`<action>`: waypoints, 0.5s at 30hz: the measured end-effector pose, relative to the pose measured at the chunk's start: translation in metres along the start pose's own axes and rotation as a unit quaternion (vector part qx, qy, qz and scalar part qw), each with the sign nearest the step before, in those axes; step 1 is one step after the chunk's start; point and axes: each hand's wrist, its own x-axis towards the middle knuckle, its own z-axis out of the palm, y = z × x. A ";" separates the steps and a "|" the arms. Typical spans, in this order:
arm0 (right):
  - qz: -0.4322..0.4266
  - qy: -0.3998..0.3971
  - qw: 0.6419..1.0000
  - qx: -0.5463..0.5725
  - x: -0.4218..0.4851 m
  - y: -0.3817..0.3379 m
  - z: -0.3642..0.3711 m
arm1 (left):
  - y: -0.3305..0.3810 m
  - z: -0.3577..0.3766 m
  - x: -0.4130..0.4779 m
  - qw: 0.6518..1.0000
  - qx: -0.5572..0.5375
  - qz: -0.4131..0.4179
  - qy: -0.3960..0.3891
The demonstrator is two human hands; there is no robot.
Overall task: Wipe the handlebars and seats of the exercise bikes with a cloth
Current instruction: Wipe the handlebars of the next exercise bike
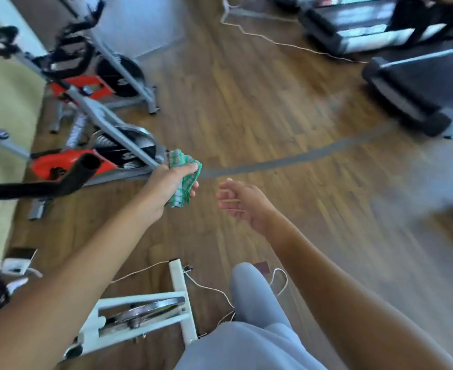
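head view: the person's left hand (166, 182) is held out over the wooden floor (273, 102), fingers and thumb curled round a bunched green-and-white cloth (184, 186). the right hand (240, 202) hangs just beside it, apart from it, fingers loosely bent and holding nothing. a black foam handlebar (59, 182) reaches in from the left edge, its tip near the left forearm and not touching the cloth. beyond it stand two red-and-grey exercise bikes (99, 156). a white exercise bike (145, 313) sits under the left arm, beside a grey trouser leg (249, 295). treadmills (420, 89) fill the upper right, blurred.
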 end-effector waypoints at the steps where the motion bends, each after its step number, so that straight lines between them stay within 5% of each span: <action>1: -0.007 -0.025 1.000 0.001 0.007 -0.007 0.011 | -0.002 -0.008 0.002 1.000 -0.013 -0.005 0.017; 4: -0.026 -0.135 0.990 0.013 0.020 -0.033 0.051 | -0.003 -0.028 0.006 0.990 -0.113 -0.021 0.081; 9: -0.043 -0.273 0.960 0.052 0.044 -0.076 0.122 | 0.028 -0.048 0.021 0.915 -0.379 0.010 0.141; 15: 0.018 -0.413 0.908 0.076 0.100 -0.136 0.171 | 0.068 -0.062 0.065 0.854 -0.386 0.083 0.337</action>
